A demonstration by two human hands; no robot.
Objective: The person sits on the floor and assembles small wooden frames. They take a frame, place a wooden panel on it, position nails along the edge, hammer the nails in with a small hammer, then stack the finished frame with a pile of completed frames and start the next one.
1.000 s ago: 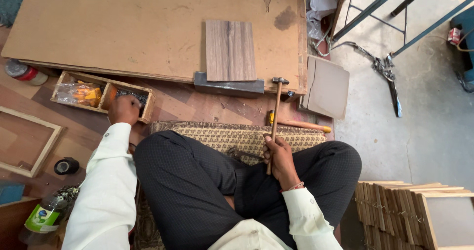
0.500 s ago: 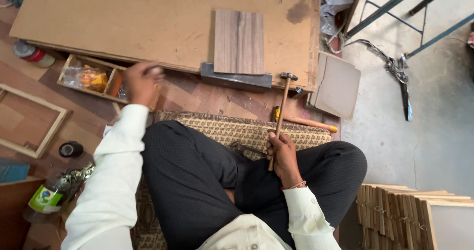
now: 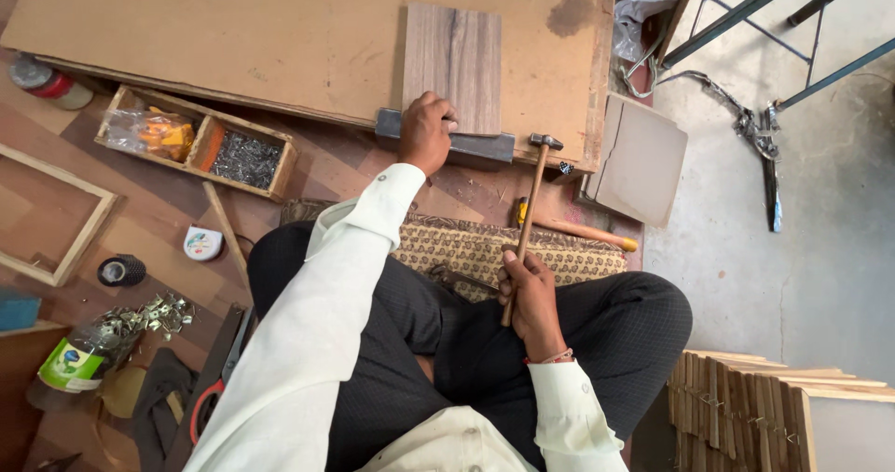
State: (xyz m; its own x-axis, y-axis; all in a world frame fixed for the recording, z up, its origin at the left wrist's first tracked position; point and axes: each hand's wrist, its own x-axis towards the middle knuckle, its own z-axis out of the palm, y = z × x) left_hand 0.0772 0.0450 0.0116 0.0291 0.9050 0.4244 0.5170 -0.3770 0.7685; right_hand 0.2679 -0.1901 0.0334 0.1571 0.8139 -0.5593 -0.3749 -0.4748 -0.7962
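**Left hand on the wood panel, right hand gripping the hammer**

The left hand point(image 3: 427, 132) is curled with fingers bent, pressing on the lower edge of a grey-brown wood-grain panel point(image 3: 454, 62) where it meets a dark metal bar point(image 3: 475, 144); whether it pinches anything small between the fingertips cannot be told. The right hand point(image 3: 530, 290) is closed around the lower part of a hammer's wooden handle, the hammer point(image 3: 528, 213) standing nearly upright in the view with its metal head just beside the bar's right end.

The panel lies flat on a large brown board point(image 3: 233, 34) resting on the floor. Left of the bar sits a wooden tray point(image 3: 198, 141) with two compartments: an orange packet in one, a heap of small nails in the other. A yellow-handled tool point(image 3: 573, 230) lies behind the hammer on a patterned mat point(image 3: 466, 244). A pale square board point(image 3: 641, 160) sits to the right, and a stack of wooden frames point(image 3: 764, 416) stands at the lower right. A tape measure point(image 3: 202, 243) and a tape roll point(image 3: 121, 270) lie on the left.

The left arm stretches straight forward in a cream sleeve; the right forearm rests bent over the crossed legs.
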